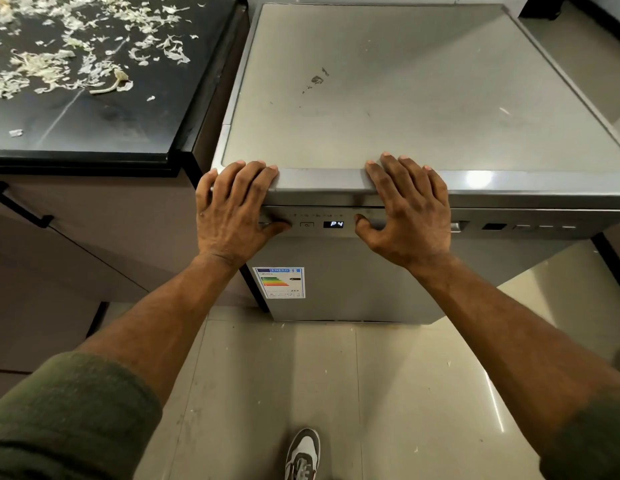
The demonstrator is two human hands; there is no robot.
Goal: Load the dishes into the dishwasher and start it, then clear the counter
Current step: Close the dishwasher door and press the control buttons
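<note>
1. The dishwasher [388,109] stands in the middle of the scene with its door up and closed, its flat grey top bare and its control strip facing us just under the front lip.
2. The display [335,224] on that strip is lit and reads P4, so we judge a programme is chosen and the loading is behind us — the starting step is what is in hand.
3. Our left hand [232,206] drapes over the near left edge of the top, fingers spread and laid flat on the surface, the thumb reaching down onto the control strip; whether it presses a button there we cannot tell.
4. Our right hand [410,206] mirrors it to the right of the display, fingers spread over the lip, thumb touching the strip. Neither hand pinches or holds anything.
5. We read this placing as bracing against the machine: fingers hooked on the top steady the hands so the thumbs can work the small keys, or press the door home.
6. The power key [306,224] sits uncovered between the left thumb and the display.
7. Left of the machine, the dark counter [93,116] is strewn with pale vegetable scraps [59,57] — that clearing is still to do.
8. Nearer, an energy label [279,283] is on the door front, and a few scraps lie on the tiled floor [388,393] beside our shoe [303,452]; nothing stands in the way of the panel.
</note>
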